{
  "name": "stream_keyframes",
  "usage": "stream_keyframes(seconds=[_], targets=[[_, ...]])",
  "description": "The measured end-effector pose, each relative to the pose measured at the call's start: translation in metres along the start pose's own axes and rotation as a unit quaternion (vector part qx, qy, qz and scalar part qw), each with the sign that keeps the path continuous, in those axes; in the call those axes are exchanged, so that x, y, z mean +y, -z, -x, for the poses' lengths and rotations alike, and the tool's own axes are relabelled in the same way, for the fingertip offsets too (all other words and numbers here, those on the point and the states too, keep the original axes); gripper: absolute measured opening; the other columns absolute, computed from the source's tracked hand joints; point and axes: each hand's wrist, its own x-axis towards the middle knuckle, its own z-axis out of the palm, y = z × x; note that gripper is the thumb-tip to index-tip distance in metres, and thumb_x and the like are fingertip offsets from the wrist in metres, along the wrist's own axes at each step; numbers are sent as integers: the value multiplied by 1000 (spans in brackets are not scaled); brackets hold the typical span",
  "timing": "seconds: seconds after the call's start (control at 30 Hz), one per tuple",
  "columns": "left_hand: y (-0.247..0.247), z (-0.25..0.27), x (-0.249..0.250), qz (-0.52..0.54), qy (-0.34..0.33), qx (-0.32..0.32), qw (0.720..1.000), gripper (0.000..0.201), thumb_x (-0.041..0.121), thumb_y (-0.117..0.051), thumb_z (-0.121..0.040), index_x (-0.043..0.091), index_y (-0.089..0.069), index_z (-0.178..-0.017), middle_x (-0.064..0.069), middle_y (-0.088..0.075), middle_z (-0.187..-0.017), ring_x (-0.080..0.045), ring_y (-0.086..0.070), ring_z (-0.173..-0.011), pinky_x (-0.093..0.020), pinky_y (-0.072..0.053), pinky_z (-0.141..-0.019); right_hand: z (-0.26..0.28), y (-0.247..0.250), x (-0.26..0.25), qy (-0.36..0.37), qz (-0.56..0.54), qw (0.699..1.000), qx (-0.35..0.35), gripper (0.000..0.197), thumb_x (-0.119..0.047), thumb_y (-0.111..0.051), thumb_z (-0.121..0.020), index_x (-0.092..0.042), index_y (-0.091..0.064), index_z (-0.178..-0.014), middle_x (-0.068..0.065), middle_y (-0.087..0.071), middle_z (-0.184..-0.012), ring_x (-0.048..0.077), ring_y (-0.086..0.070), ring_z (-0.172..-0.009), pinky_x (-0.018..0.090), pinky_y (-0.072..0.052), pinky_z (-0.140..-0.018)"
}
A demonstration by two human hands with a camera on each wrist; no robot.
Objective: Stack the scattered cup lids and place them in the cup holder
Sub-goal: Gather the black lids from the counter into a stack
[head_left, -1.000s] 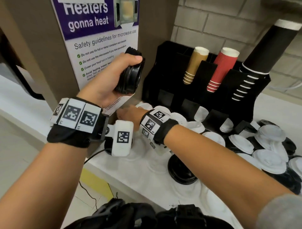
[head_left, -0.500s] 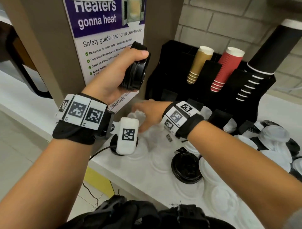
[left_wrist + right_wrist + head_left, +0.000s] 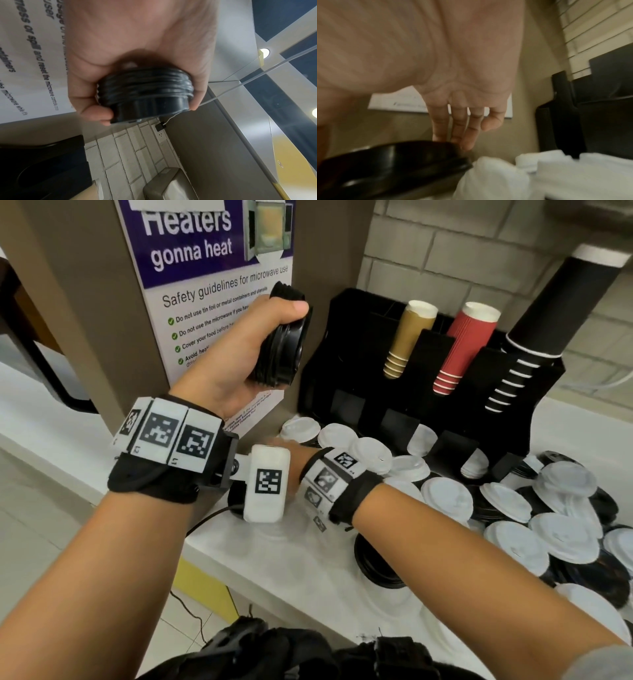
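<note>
My left hand (image 3: 284, 320) is raised in front of the poster and grips a stack of black lids (image 3: 286, 347) on edge. In the left wrist view thumb and fingers of the left hand (image 3: 149, 108) curl round the stack (image 3: 145, 94). My right hand (image 3: 298, 463) is low over the counter, mostly hidden behind the left wrist camera. In the right wrist view its straight fingers (image 3: 453, 128) touch the far rim of a single black lid (image 3: 393, 162). The black cup holder (image 3: 394, 392) stands behind, with white lids (image 3: 445, 498) scattered before it.
Tan cups (image 3: 407, 340), red cups (image 3: 466, 347) and black cups (image 3: 548, 320) lean in the holder's upper slots. Another black lid (image 3: 376, 566) lies under my right forearm. A mixed heap of white and black lids (image 3: 565, 542) covers the counter's right. A poster (image 3: 205, 268) hangs at left.
My right hand has moved left and down, from open view in front of the holder to behind the left wrist camera. The left hand keeps the black stack raised.
</note>
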Motion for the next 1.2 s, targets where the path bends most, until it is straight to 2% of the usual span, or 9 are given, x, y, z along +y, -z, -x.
stream_keyframes(seconds=[0.07,0.2,0.33,0.47,0.6,0.73,0.83,0.97,1.2], targets=[[-1,-1,0,23,-2,-3,1000,41,39,-59,-76,16,-46,-107,5,-56,-78,-10,-57,-70,-23,-49,-60,15,17,7,20,-36,998,38,39,-36,-76,-74,-16,-49,-93,0,-49,-99,23,-53,-102,34,-45,-86],[-5,3,-15,96,6,-4,995,32,31,-58,-76,14,-49,-101,-1,-54,-74,-16,-56,-70,-25,-51,-64,52,42,53,-70,-142,973,167,58,-40,-80,-62,-22,-53,-110,3,-47,-109,22,-47,-104,35,-47,-84],[-15,9,-50,160,25,-10,987,9,25,-60,-83,17,-62,-85,3,-67,-68,-10,-64,-64,-22,-53,-58,86,35,84,-104,-350,876,315,66,-29,-78,-69,-29,-46,-127,0,-51,-106,12,-53,-91,21,-44,-77],[-21,9,-81,220,51,-8,974,14,27,-62,-81,20,-73,-86,4,-72,-77,-8,-69,-70,-22,-54,-60,92,4,90,-121,-483,780,379,44,-20,-68,-77,-38,-57,-115,-4,-56,-89,8,-56,-79,22,-48,-80],[-30,0,-111,201,116,33,972,32,34,-69,-78,15,-56,-100,-3,-59,-83,-13,-63,-72,-29,-52,-66,79,-19,92,-208,-346,862,307,49,-15,-74,-76,-21,-58,-121,5,-48,-107,13,-52,-88,2,-38,-67],[-24,-10,-126,175,120,80,974,33,29,-59,-91,12,-49,-118,-5,-61,-91,-14,-66,-76,-29,-53,-65,83,-18,93,-243,-290,878,295,47,-17,-69,-81,-19,-54,-126,5,-40,-118,19,-48,-107,16,-36,-79],[-14,-15,-126,169,119,96,974,31,29,-59,-92,13,-49,-116,-1,-59,-86,-8,-65,-66,-25,-52,-57,90,-6,91,-225,-252,894,294,38,-19,-65,-84,-20,-58,-122,3,-46,-117,18,-48,-110,21,-35,-85],[-6,-21,-120,150,100,87,980,25,30,-59,-92,15,-50,-110,4,-59,-79,-7,-61,-64,-24,-49,-59,92,13,70,-114,-205,954,186,29,-24,-74,-78,-22,-67,-106,-10,-53,-99,7,-53,-96,7,-38,-70],[0,-23,-107,148,78,95,981,42,40,-65,-71,18,-54,-105,3,-58,-81,-11,-57,-71,-27,-47,-61,65,5,29,-50,-58,994,-82,81,-40,-87,-62,-33,-47,-132,-1,-41,-117,21,-37,-115,40,-43,-97]])
